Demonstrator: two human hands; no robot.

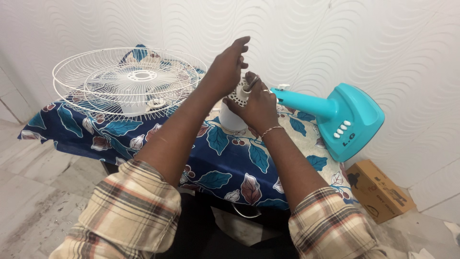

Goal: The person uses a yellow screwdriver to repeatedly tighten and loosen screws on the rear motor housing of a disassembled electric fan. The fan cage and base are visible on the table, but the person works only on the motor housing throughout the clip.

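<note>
Keep your right hand (256, 103) clamped on the white plastic fan motor housing (233, 115) while your open, empty left hand (225, 67) hovers at its eleven o'clock.

2 bare forearms emerge from short, rolled sleeves of a plaid woven shirt (129, 211) in cream, brown, grey and thin red stripes. The right hand (256, 103) wears a thin metal ring on 1 finger; a slim beaded bracelet (271, 130) circles its wrist.
</note>
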